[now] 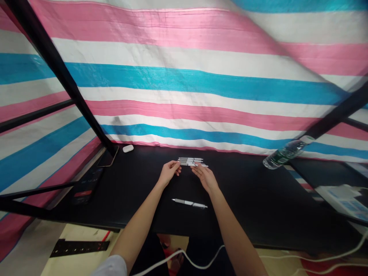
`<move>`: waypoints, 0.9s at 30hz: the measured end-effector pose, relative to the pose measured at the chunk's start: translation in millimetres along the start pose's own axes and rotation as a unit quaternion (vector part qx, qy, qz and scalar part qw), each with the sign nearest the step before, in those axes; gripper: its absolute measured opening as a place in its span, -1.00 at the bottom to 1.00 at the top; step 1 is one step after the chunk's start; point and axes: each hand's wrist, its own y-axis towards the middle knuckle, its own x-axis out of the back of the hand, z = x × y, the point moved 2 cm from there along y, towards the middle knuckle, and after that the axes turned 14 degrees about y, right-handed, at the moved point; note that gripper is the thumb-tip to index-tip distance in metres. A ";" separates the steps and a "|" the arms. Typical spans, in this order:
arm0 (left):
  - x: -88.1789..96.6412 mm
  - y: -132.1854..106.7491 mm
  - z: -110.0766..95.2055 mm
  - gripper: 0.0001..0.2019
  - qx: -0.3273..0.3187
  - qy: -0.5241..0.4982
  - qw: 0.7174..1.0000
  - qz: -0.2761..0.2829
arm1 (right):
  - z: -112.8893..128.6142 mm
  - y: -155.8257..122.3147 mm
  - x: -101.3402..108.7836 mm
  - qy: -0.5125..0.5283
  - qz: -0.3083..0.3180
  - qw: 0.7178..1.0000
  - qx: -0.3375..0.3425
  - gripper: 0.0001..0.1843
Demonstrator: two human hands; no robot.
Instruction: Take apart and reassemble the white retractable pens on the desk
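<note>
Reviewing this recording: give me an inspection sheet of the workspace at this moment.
surface: black tabletop
job's things: row of white pens side by side; loose white pen nearer the person
clutter: white earbud case, phone, tilted water bottle
hands: left hand and right hand at the row, fingertips at the pens; grip unclear
cables: white cable below the table edge
surroundings: pink, white and blue striped tarp, black frame bar, black power strip below

a makeshift work booth is shown, its walls formed by a pink, white and blue striped tarpaulin [184, 76] hung behind black metal frame poles [54, 65]. a black work table [253, 195] is set within, with a power strip [79, 248] laid on the floor below.
</note>
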 end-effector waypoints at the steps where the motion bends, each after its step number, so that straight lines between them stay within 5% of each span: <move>1: 0.1 0.1 -0.1 -0.64 -0.006 -0.002 1.000 0.004 | 0.0 0.2 0.1 -0.001 -0.001 1.000 0.001 -0.65; 27: -0.2 -1.1 -1.0 -0.63 -0.029 -0.005 0.999 0.030 | 1.7 -0.5 -0.9 0.001 -0.006 1.000 0.007 -0.66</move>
